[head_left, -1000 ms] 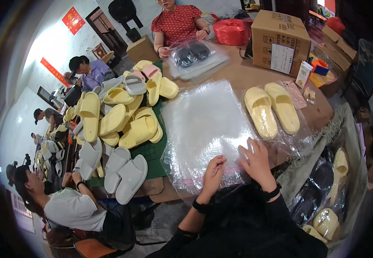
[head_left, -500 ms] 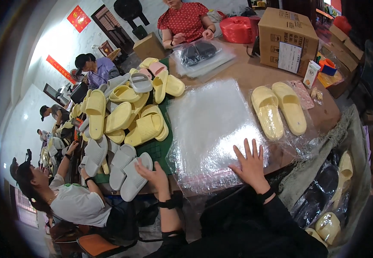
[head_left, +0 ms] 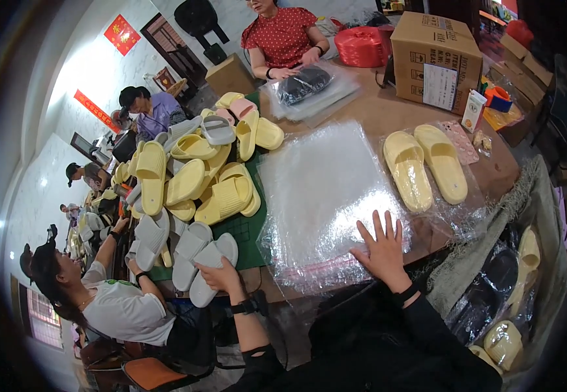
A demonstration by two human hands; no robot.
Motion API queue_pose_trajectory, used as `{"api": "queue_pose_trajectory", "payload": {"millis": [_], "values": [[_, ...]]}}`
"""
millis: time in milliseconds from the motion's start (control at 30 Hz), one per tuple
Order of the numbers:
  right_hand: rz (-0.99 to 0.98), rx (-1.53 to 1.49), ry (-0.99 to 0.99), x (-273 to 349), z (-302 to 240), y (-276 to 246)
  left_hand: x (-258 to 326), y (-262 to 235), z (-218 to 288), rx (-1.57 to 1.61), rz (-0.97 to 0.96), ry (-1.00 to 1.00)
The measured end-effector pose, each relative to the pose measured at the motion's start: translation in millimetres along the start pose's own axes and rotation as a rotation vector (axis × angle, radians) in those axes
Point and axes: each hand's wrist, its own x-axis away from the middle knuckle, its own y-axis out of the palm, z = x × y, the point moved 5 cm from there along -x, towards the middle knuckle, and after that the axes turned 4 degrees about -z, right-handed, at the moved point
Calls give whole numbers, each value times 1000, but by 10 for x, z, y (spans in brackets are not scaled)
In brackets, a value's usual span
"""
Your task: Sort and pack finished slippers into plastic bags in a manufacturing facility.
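Observation:
My left hand is closed on the side of a grey slipper at the near edge of the slipper pile. Another grey slipper lies against it on the left. Fingers spread, my right hand rests flat on the lower right of a stack of clear plastic bags. To the right of the stack, a pair of yellow slippers lies in a clear bag. Heaped yellow slippers and grey ones cover the table on the left.
A co-worker in red handles bagged dark slippers across the table. A cardboard box and red twine roll stand at the back. Co-worker in white reaches in from the left. An open sack holds bagged slippers, lower right.
My left hand has gone from hovering open to gripping the grey slipper. My right hand stays on the bags. Across the table, the co-worker's hands have come down onto the bagged dark slippers.

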Motion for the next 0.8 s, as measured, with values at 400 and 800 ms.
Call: {"api": "queue_pose_trajectory", "payload": {"millis": [400,800], "values": [[16,5,-11,9,-1,-2,507,-241,548,1140,-116,49],[10,-2,-5,10,8,3,943,-1020,1366,1544,-119,253]]}}
